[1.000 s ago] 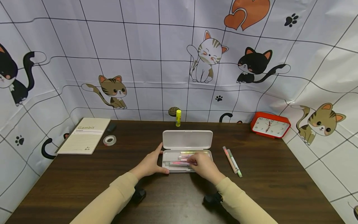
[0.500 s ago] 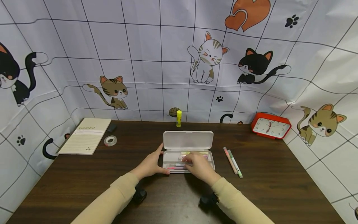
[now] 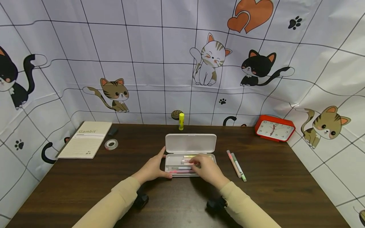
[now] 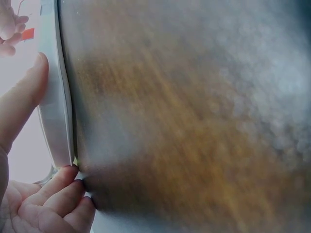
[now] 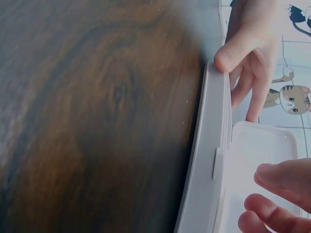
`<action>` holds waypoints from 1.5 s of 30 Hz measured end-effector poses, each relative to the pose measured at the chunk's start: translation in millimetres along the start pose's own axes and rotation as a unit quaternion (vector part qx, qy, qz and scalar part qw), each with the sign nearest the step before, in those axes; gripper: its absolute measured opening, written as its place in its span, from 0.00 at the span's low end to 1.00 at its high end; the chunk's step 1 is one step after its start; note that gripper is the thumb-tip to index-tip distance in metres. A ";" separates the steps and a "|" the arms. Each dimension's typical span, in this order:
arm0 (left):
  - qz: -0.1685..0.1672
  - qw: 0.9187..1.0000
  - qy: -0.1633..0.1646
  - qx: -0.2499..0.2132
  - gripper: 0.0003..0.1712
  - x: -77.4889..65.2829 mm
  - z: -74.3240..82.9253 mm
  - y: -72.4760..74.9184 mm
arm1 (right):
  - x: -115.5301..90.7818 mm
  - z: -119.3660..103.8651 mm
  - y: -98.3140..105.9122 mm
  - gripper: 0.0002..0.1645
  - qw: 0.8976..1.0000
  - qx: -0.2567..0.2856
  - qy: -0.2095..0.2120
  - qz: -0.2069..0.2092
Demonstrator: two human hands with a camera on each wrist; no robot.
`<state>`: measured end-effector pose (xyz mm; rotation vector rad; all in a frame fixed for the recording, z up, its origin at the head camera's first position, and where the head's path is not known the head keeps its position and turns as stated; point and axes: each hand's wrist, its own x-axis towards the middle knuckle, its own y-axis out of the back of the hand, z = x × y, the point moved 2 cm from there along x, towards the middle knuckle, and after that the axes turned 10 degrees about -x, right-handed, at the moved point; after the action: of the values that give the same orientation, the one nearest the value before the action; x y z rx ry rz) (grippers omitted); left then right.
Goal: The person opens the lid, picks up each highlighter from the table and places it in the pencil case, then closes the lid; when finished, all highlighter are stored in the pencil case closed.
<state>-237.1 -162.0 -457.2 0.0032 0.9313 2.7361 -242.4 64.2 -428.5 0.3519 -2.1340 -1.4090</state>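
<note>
Just below mid-frame, pens [image 3: 182, 172] lie lengthwise left-to-right in the white case [image 3: 174, 160]; the right hand [image 3: 209, 168], nearer, covers their right ends, grip unclear; the left hand [image 3: 151, 167] grips the case's left end.

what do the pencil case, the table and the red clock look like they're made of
Pencil case: probably plastic, whitish and smooth, with thin, moulded-looking walls and rounded corners.
Table: dark brown wood or a wood-look laminate, slightly glossy, showing grain and soft reflections.
Red clock: likely hard plastic, judging by its smooth, evenly coloured casing.
</note>
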 end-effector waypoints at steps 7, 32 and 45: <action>0.000 1.000 -0.001 0.003 0.71 -0.1 0.7 0.4 | -6.3 13.3 6.0 0.05 0.999 0.013 -0.022 0.022; -0.001 1.000 0.001 0.005 0.70 -1.4 2.1 1.3 | -50.4 96.7 35.4 0.05 0.993 -0.017 -0.114 0.030; 0.000 1.000 -0.005 0.005 0.70 -0.9 3.2 0.6 | -74.7 131.9 53.7 0.07 0.986 -0.029 -0.160 0.028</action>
<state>-236.1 -160.8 -454.2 0.0175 0.9433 2.7277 -253.3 224.1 -441.5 0.0432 -2.3260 -1.5784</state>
